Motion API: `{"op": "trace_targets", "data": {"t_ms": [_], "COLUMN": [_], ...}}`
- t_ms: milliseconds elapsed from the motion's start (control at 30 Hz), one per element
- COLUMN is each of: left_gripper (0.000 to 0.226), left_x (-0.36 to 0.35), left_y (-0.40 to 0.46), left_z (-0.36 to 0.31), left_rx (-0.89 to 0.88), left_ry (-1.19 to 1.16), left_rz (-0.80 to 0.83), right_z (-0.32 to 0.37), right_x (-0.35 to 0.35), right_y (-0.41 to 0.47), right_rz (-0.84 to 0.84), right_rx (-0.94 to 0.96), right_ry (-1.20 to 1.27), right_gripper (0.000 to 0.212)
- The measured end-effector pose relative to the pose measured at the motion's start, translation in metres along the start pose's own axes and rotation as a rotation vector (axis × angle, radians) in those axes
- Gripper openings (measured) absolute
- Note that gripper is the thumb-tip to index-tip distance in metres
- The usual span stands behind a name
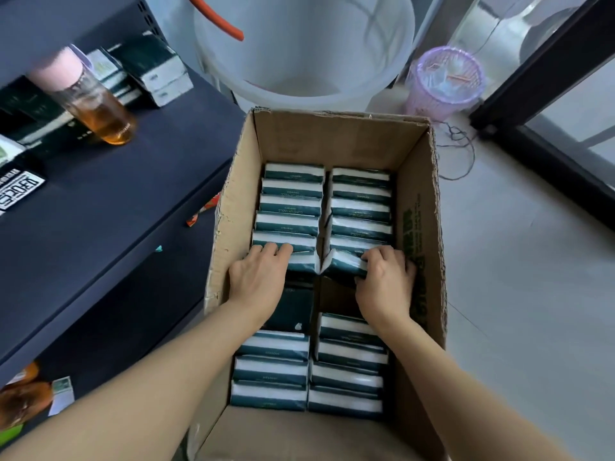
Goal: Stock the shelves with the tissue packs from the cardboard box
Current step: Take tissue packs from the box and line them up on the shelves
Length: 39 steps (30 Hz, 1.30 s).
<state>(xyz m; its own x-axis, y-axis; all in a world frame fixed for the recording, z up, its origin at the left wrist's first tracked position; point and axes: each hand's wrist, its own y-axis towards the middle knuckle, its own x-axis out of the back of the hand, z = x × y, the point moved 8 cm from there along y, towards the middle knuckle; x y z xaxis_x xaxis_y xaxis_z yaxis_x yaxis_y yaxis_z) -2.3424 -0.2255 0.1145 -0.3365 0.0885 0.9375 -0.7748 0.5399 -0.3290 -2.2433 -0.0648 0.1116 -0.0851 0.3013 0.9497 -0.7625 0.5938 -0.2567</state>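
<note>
Both hands reach into the cardboard box (417,181); left hand (258,277) presses one tissue pack (301,261) with straight fingers; right hand (386,281) pinches its neighbour (342,264), long axes crosswise.

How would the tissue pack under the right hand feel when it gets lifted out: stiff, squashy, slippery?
Probably soft and light: the tissue pack that the right hand grips already sits tilted and bent out of its row. Its glossy dark wrapper looks somewhat slippery, so a pinch may slide. It seems unlikely to break or roll, being flat-sided.
</note>
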Motion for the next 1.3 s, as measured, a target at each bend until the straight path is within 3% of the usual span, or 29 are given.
{"op": "trace_targets", "data": {"t_ms": [433,567,800,1300], "left_gripper": [0.028,0.014,0.013,0.006], "left_x": [0.174,0.239,0.341,0.481], "left_y": [-0.079,-0.119,-0.205,-0.438], "left_z": [0.028,0.045,0.082,0.215], "left_rx": [0.138,0.195,0.234,0.39], "left_ry": [-0.392,-0.503,-0.631,-0.548], "left_rz": [-0.101,-0.148,-0.327,-0.648], "right_z": [0.043,0.078,0.15,0.358], "right_x": [0.192,0.259,0.352,0.465], "right_y": [-0.028,-0.048,-0.093,-0.257], "right_rz": [-0.059,-0.085,-0.104,-0.2], "right_rx": [0.212,0.341,0.55,0.986], "right_ry": [0.418,0.448,0.455,0.464], "right_gripper": [0.032,0.033,0.029,0.021]}}
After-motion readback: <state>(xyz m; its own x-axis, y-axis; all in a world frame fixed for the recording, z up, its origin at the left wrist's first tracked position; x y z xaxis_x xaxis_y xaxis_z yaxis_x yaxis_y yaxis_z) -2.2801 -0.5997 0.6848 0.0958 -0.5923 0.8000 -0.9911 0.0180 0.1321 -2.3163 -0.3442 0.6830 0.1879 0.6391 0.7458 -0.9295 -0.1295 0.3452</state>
